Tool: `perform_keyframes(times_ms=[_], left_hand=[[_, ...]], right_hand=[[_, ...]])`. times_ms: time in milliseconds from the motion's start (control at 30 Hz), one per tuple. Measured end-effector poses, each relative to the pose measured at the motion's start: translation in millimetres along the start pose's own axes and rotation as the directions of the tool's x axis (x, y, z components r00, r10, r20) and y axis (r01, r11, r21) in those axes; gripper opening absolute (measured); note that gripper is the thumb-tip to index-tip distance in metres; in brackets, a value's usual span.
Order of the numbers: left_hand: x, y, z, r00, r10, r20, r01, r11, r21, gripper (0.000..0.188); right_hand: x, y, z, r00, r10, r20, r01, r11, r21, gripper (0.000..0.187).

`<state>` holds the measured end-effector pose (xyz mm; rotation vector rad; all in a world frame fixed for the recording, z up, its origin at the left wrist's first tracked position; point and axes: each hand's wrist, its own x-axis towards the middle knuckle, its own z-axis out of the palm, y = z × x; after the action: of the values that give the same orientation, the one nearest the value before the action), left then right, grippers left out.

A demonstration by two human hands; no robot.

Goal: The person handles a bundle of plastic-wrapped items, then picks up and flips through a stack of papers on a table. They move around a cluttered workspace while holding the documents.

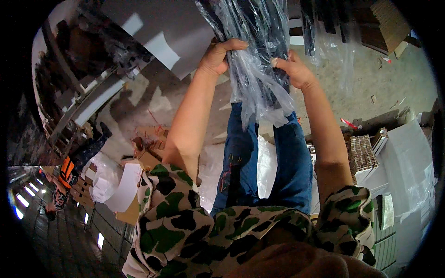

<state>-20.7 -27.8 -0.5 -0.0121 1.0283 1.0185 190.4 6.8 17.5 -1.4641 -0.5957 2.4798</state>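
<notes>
A long bundle of dark strips in clear plastic wrap (255, 60) stretches away from my legs to the top edge of the view. My left hand (219, 56) grips its left side, thumb laid over the plastic and fingers out of sight underneath. On the opposite side my right hand (295, 70) holds the bundle the same way, its thumb pressing on the wrap. Loose, crumpled plastic hangs from the near end, over my blue jeans (289, 162). What exactly the dark pieces are cannot be made out through the film.
More plastic-wrapped dark lengths (327, 23) lie at the far right, beside stacked cardboard (385, 28). A bundle of strips (362, 155) and film-covered white panels (408, 162) stand at right. Cartons (148, 157) and a white plastic bag (106, 178) are left. Another person (65, 178) is farther left.
</notes>
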Motion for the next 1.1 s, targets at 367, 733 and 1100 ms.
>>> perform_keyframes(times_ms=[367, 733, 1100], left_hand=[[2.0, -6.1, 9.1, 0.994, 0.010, -0.112, -0.016, 0.999, -0.048, 0.035], [3.9, 43.9, 85.3, 0.922, 0.314, -0.225, -0.233, 0.917, 0.324, 0.067], [22.7, 49.9, 82.9, 0.837, 0.152, -0.525, 0.169, 0.841, 0.513, 0.080]], right_hand=[[-13.2, -3.0, 7.2, 0.925, -0.247, -0.289, 0.168, 0.948, -0.271, 0.031], [-23.9, -75.4, 43.4, 0.890, -0.348, -0.294, 0.204, 0.881, -0.426, 0.031], [-11.1, -89.7, -31.7, 0.818, -0.452, -0.355, 0.100, 0.720, -0.687, 0.026]])
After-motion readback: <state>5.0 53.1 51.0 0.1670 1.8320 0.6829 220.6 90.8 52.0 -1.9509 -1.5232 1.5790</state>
